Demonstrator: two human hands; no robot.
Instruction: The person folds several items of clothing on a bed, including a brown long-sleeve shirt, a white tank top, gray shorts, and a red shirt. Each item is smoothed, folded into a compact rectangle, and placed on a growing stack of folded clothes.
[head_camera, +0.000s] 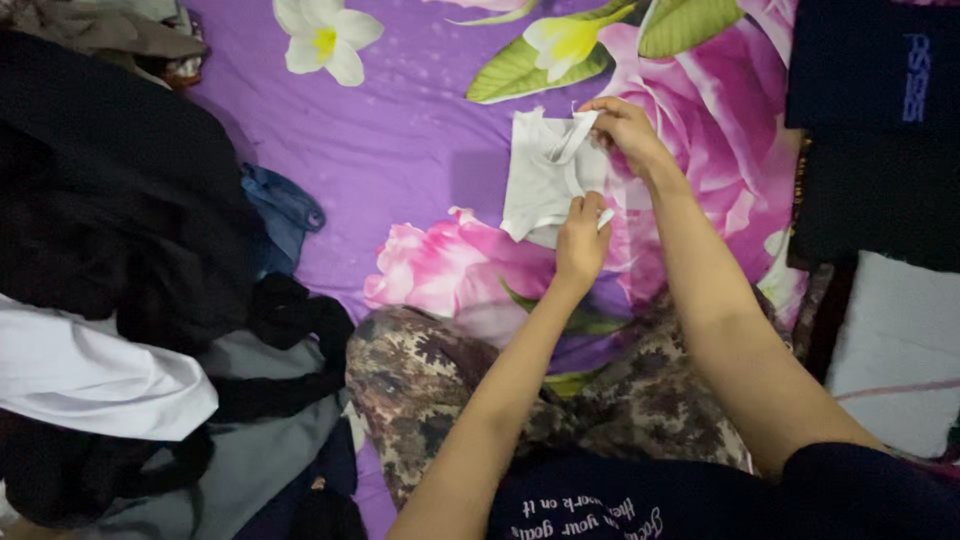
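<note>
A small white garment (540, 175) lies partly folded on the purple flowered bedsheet (400, 140). My left hand (582, 238) pinches its lower right edge. My right hand (625, 130) grips a strap or edge at its upper right corner and lifts it slightly. Both forearms reach forward over my knees, which are covered in camouflage-patterned trousers (420, 370).
A heap of dark clothes (110, 210) with a white piece (90, 375) and a blue piece (285, 215) fills the left side. A folded dark garment stack (870, 130) sits at the upper right, a grey-white cushion (895, 345) below it.
</note>
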